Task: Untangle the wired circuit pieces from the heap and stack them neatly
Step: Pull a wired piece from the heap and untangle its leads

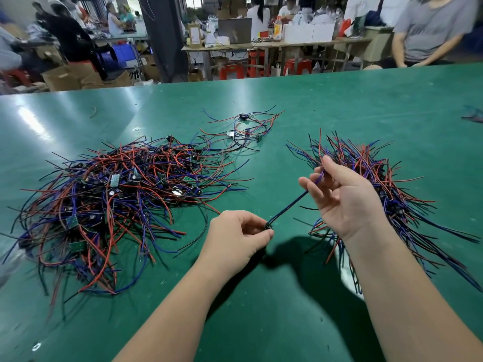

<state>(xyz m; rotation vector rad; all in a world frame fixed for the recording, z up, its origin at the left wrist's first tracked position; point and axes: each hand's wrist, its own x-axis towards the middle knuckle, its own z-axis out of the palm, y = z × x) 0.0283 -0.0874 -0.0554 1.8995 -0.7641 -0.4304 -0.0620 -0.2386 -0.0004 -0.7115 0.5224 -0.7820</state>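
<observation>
A big tangled heap (115,205) of red, blue and black wires with small green circuit boards lies on the left of the green table (274,296). On the right lies a stack (386,184) of sorted pieces with wires fanned outward. My left hand (235,239) pinches the small board end of one wired piece (292,205). My right hand (345,194) pinches that piece's blue and black wires higher up, so they stretch taut between both hands above the table.
A small loose cluster (245,129) of wired boards lies at the back centre. A person in a grey shirt (431,30) sits beyond the far right edge. Benches, boxes and red stools fill the background.
</observation>
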